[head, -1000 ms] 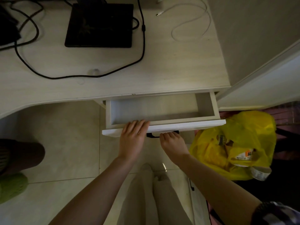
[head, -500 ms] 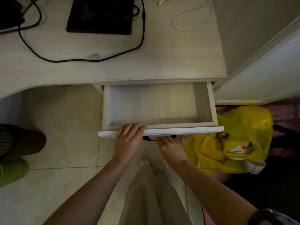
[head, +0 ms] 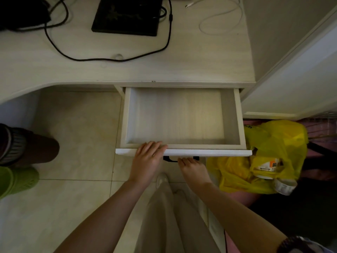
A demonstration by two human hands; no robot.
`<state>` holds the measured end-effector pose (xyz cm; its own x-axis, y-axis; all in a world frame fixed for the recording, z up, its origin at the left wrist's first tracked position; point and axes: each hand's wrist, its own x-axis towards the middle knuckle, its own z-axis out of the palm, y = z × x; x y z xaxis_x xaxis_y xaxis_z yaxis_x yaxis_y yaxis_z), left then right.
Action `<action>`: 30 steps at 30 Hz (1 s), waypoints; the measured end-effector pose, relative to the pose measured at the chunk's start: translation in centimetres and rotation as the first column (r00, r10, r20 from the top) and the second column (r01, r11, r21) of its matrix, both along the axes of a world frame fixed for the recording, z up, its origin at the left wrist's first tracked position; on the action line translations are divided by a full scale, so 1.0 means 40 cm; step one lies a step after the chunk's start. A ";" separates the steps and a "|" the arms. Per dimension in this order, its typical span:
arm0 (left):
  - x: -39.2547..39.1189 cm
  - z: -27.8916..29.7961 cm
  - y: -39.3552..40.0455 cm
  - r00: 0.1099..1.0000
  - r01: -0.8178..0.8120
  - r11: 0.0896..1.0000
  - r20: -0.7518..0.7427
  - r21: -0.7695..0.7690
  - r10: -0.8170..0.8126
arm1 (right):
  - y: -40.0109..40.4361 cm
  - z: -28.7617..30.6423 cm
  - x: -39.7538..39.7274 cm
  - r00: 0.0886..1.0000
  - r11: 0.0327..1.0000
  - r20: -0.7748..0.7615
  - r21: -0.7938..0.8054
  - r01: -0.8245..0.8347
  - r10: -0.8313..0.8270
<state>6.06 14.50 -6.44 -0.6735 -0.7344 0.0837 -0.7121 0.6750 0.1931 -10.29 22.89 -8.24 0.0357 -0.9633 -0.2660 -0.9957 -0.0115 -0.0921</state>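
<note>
A white drawer (head: 209,152) stands pulled far out from under the pale desk (head: 127,70), and nothing lies inside it. My left hand (head: 146,161) rests flat on the top of the drawer's front panel, fingers straight. My right hand (head: 192,168) is just below the front panel, its fingers curled round the black handle (head: 168,159), whose left end shows between my hands.
A black flat device (head: 125,15), black cables (head: 109,59) and a white cable (head: 218,19) lie on the desk. A yellow plastic bag (head: 264,157) with containers sits on the floor right of the drawer. Another person's leg and green shoe (head: 16,179) stand at left. A white door (head: 300,79) is at right.
The drawer has slid farther out toward me, showing more of its inside. Both hands came back with its front panel and kept their hold.
</note>
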 end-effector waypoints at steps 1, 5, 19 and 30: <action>0.001 0.002 0.003 1.000 0.003 1.000 0.000 0.000 -0.003 | 0.003 0.003 0.001 1.000 1.000 0.001 0.014 0.001 -0.001; 0.006 0.008 0.009 1.000 0.010 1.000 0.011 0.020 -0.010 | 0.016 0.033 0.004 1.000 0.994 0.003 0.110 0.020 -0.020; 0.110 0.177 0.070 0.945 -0.262 0.945 -0.146 0.197 0.293 | -0.008 0.257 0.022 0.998 0.999 0.031 0.009 -0.046 0.046; 0.394 0.287 0.080 0.751 -0.597 0.769 -0.178 0.230 0.636 | -0.155 0.392 0.262 0.972 0.976 0.129 0.069 -0.208 0.198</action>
